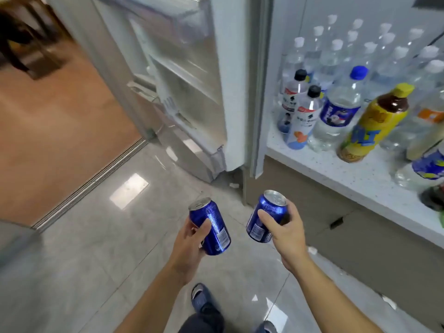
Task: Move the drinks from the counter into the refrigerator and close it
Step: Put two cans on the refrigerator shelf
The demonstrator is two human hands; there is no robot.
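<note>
You hold two blue drink cans above the grey tiled floor (101,260), in front of the open refrigerator (192,92). Your left hand (189,243) wraps the left can (211,227) from below and behind, thumb laid across its side, fingers curled around the far side; the can tilts with its silver top toward the refrigerator. Your right hand (286,234) grips the right can (264,217) around its lower half, thumb across the front and fingers curled behind it, top leaning the same way. The two cans sit near each other but apart, neither touching the refrigerator. To the right of the refrigerator, the white counter (348,174) carries the remaining drinks: a crowd of clear water bottles (336,56) at the back, two black-capped bottles (302,116), a blue-capped bottle (341,109) and a yellow tea bottle (374,123) nearer the edge.
</note>
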